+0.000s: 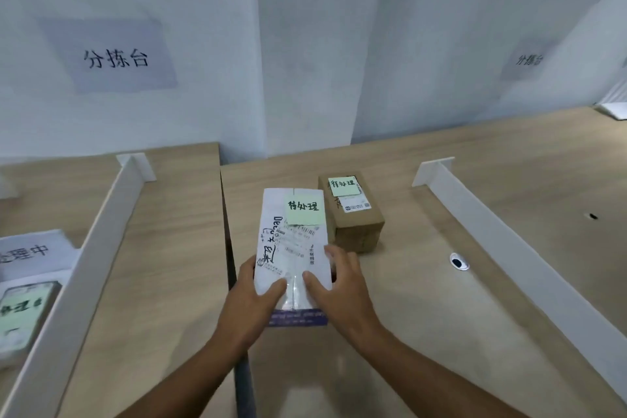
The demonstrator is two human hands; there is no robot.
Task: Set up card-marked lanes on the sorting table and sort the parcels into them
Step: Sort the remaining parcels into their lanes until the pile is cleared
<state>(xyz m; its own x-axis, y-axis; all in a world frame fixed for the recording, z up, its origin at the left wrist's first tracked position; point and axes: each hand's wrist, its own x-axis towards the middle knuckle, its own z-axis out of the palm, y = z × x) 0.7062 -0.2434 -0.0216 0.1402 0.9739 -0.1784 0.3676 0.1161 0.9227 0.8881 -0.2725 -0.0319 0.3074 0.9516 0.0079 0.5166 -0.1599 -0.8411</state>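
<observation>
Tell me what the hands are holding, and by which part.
Both hold the white parcel by its near end: the left hand grips its left edge, the right hand its right edge, thumbs on top.

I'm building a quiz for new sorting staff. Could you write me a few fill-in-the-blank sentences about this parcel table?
1. The left hand and the right hand grip the flat printed parcel, whose wrapper is mainly ___.
2. The square sticky note on that parcel is pale ___.
3. The small brown cardboard box stands on the wooden table just to the parcel's ___.

Missing words: white; green; right.
</observation>
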